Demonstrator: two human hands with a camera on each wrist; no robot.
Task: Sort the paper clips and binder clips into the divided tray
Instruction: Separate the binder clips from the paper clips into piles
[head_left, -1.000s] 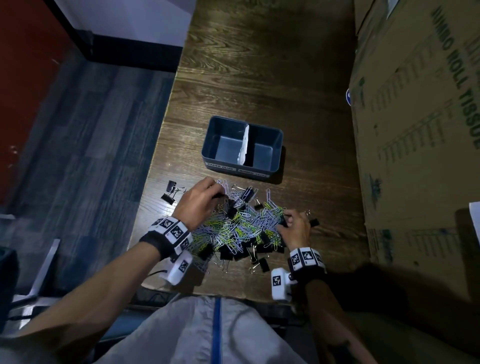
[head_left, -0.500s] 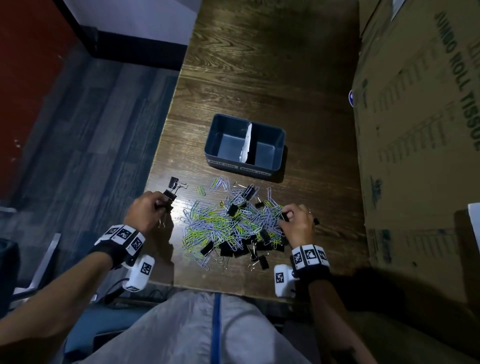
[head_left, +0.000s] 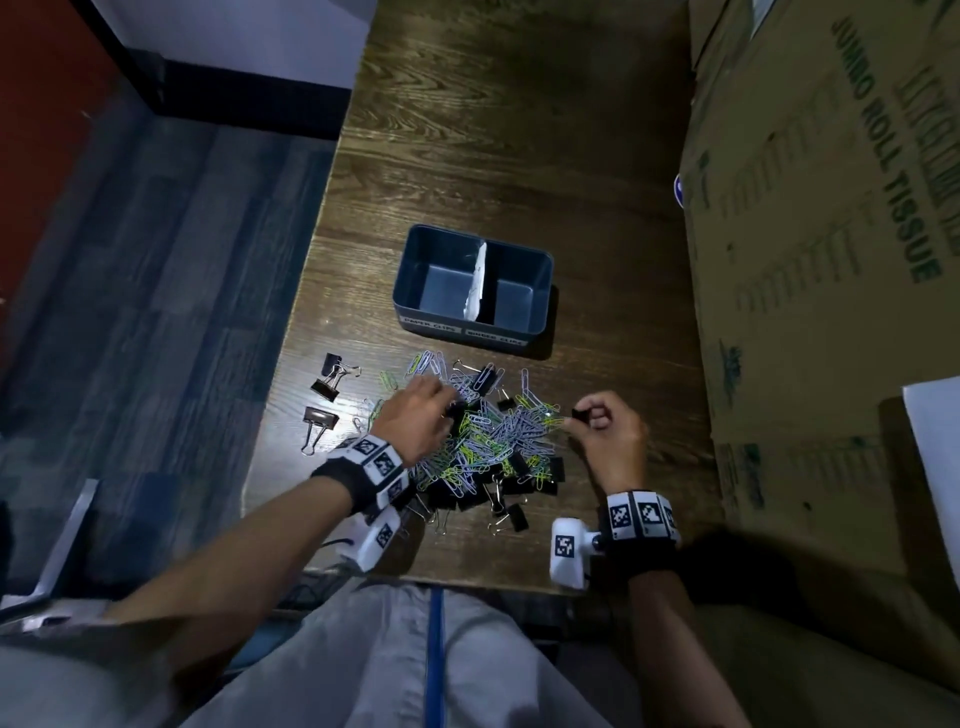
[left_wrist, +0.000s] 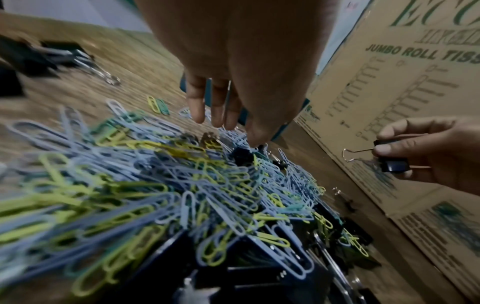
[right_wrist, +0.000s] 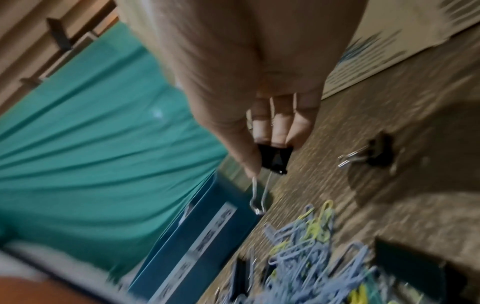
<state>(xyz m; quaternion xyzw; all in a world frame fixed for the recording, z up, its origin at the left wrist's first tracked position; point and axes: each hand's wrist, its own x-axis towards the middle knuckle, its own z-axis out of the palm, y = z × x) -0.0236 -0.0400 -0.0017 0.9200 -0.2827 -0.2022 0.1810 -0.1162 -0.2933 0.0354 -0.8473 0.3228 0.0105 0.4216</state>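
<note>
My right hand (head_left: 608, 436) is pinching a black binder clip (right_wrist: 276, 157) between thumb and curled fingertips, its wire handles (right_wrist: 259, 195) hanging below the grip, lifted clear of the bench (head_left: 519, 156). My left hand (head_left: 415, 415) is reaching down with loosely straightened fingers (left_wrist: 218, 107), the tips touching the top of the clip pile (head_left: 483, 441) at a small black binder clip (left_wrist: 242, 156); this grip is closed round nothing that I can see. Between my two grips the pile of blue, yellow-green and pale paper clips is spreading across the bench, with black binder clips mixed in, most of them on the side nearer my body than either grip. Just beyond my right grip one more black binder clip (right_wrist: 376, 153) is lying by itself on the wood. Out past my left grip, on its outer side, three binder clips (head_left: 327, 400) are lying apart from the pile. Farther ahead of both grips the blue divided tray (head_left: 410, 280) is standing on the bench, a white divider (head_left: 479, 283) splitting it in two, both halves showing bare floor, with white labels on its near wall. On the outer side of my right grip a large cardboard box (head_left: 831, 260) printed JUMBO ROLL TISSUE is standing along the bench edge.
</note>
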